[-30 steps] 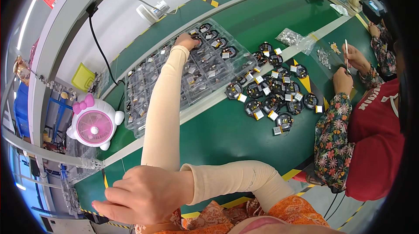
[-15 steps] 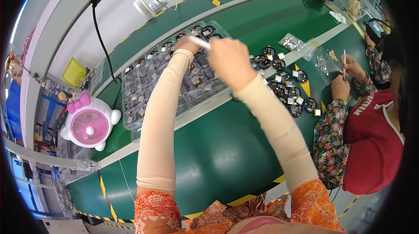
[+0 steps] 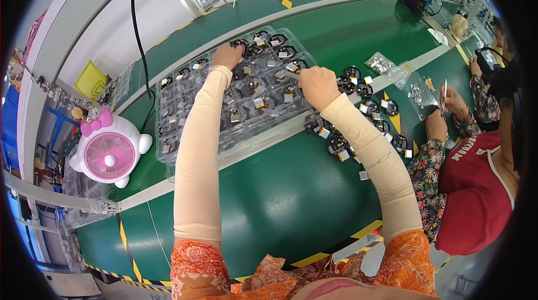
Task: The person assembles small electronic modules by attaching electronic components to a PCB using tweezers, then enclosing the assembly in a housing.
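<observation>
A clear plastic compartment tray [image 3: 263, 137] lies across the bench, its pockets holding many round black electronic parts [image 3: 277, 40] with small white-and-yellow pieces attached. My left hand [image 3: 226, 56] reaches to its far edge, fingers closed at a round black part [image 3: 241, 45] there. Over the tray's right side is my right hand [image 3: 319, 89], closed around a slim pale stick-like tool [image 3: 290, 74] that points left. What kind of tool it is does not show. Loose round black parts [image 3: 338, 144] lie in a pile beside and below my right wrist.
A pink-and-white fan [image 3: 110, 160] stands left of the tray. Clear bags of small parts [image 3: 381, 63] lie at the right. A co-worker in a red apron [image 3: 476, 188] sits close on my right, holding a thin white stick. A metal frame post [image 3: 56, 48] rises at the left.
My hands have moved apart: the left slightly left and up to the tray's far edge, the right rightward and down with the tool. The whole view has shifted slightly.
</observation>
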A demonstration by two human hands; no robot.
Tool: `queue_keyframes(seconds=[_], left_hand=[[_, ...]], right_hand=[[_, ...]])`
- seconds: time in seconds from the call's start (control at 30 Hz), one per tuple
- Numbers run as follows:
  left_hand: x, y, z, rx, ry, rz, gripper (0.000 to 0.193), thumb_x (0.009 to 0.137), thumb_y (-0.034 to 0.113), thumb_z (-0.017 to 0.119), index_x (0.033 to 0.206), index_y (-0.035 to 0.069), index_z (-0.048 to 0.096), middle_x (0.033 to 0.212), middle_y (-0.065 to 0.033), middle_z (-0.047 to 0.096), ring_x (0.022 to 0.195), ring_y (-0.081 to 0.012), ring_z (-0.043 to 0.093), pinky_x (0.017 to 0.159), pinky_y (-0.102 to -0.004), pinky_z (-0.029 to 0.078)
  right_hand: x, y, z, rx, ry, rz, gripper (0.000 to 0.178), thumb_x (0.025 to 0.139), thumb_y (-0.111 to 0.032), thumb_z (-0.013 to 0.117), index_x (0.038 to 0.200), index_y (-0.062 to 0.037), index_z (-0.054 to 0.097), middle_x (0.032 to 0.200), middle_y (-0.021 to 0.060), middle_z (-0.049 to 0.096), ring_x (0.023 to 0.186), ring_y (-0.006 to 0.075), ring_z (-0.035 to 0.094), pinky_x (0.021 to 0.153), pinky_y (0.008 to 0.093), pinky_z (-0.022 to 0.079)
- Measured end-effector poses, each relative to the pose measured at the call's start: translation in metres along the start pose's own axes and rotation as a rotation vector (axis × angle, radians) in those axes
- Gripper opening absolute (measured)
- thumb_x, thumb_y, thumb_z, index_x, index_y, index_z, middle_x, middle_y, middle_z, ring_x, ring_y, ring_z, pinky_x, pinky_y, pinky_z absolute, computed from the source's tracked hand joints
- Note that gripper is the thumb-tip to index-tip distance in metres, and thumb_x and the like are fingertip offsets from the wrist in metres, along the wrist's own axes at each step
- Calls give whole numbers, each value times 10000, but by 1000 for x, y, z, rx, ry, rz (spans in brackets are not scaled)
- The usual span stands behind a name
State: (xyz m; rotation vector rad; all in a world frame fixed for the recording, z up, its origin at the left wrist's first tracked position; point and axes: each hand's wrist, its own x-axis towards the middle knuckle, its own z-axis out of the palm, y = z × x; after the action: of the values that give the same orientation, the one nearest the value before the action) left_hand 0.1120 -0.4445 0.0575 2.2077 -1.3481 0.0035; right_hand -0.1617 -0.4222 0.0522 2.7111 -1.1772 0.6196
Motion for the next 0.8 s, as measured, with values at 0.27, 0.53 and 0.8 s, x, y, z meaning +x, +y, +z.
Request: queue_keyframes(seconds=[0.27,0.53,0.8], left_hand=[[5,4,-11,213,-219,25,463,763,402,562,898,-37,623,988,-244,593,935,-367,569,811,-416,446],[7,17,-16,269,-323,33,483,755,393,579,940,-52,618,999,-234,597,936,-354,575,814,-391,448],[12,-5,-16,-8,-352,-106,503,686,386,659,865,-82,617,949,-230,613,885,-319,597,786,-359,457]], right_hand=[[28,17,-21,372,-121,180,257,679,-243,699,754,-8,625,776,182,621,795,362,603,687,415,485],[52,8,-10,212,-220,228,339,765,-354,621,787,-15,639,835,177,638,802,342,619,700,394,488],[64,13,2,338,-153,273,357,683,-324,706,800,5,633,867,204,630,836,343,613,715,399,488]])
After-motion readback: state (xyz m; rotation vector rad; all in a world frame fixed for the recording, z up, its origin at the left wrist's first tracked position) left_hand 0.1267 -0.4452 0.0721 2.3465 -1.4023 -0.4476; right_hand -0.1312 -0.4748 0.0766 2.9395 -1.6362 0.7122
